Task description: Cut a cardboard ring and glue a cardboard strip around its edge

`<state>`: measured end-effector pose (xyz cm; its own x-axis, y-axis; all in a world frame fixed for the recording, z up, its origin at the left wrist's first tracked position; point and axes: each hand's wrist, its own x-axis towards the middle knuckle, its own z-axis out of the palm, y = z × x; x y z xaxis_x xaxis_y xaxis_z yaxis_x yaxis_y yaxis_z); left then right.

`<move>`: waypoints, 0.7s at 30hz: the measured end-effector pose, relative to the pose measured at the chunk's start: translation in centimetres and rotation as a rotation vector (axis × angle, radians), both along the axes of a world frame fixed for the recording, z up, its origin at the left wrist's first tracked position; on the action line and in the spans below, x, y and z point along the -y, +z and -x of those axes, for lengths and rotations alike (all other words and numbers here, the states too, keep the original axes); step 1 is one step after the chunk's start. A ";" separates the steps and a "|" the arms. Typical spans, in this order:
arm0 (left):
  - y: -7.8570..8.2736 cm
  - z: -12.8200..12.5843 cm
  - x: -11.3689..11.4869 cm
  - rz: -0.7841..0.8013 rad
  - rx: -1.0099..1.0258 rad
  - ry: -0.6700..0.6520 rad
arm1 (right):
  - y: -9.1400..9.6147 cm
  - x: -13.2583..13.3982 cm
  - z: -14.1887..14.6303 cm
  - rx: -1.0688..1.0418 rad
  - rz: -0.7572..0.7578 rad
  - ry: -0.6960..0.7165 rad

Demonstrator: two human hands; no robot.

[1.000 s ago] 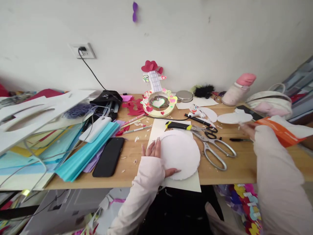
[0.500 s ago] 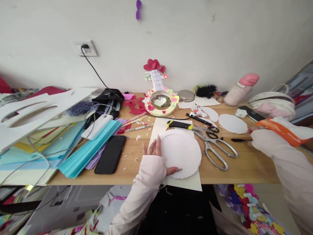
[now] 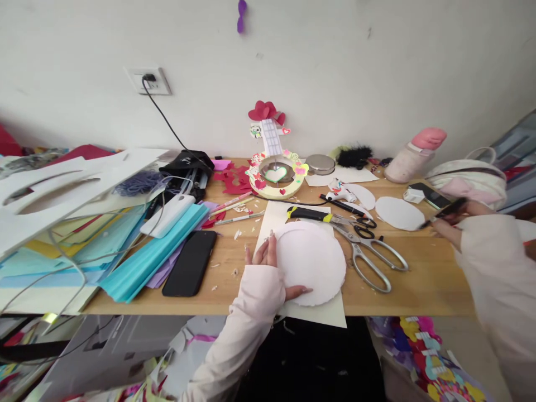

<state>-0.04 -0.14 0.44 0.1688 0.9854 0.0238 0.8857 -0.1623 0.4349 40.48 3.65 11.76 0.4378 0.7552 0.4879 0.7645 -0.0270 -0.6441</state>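
A white round disc [image 3: 312,265] with a slightly ragged edge lies on a pale paper sheet [image 3: 334,317] at the table's front. My left hand [image 3: 272,262] rests along the disc's left side, its fingers stretched out and its thumb spread across the lower part. Over at the right, my right hand [image 3: 463,215] is closed around a dark pen [image 3: 446,213], held at a slant above the table. Close by the pen's lower end is a white paper circle [image 3: 400,213]. Silver-handled scissors [image 3: 371,254] lie between the disc and my right hand.
A black-and-yellow cutter [image 3: 309,213] lies behind the disc, with a glue gun [image 3: 341,193] farther back. A decorated ring stand [image 3: 276,190] stands near the wall. To the left are a phone [image 3: 190,263], blue paper [image 3: 157,251] and trailing cables. A pink-topped bottle [image 3: 414,156] stands back right.
My right hand has lifted the pen off the table and tilted it. The orange-and-white packet by my right arm has mostly gone from sight. My left hand and the disc stay put.
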 end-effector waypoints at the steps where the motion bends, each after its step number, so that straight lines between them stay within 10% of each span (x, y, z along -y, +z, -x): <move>1: -0.2 0.1 0.0 -0.013 0.006 -0.007 | -0.1 0.7 1.5 -0.084 -0.015 0.044; 4: -0.2 0.3 0.0 -0.021 0.011 -0.005 | -1.2 2.0 7.2 -0.698 -0.017 0.228; 9: 0.5 -0.1 -0.1 0.028 0.004 0.004 | -3.7 1.3 14.4 -1.037 -0.025 0.297; 16: 0.4 -0.5 0.0 -0.005 0.047 0.036 | -4.7 0.6 18.6 -0.906 0.090 0.483; 21: 0.7 -0.4 -0.2 0.035 0.079 0.006 | -5.7 1.6 21.2 -0.404 0.028 0.630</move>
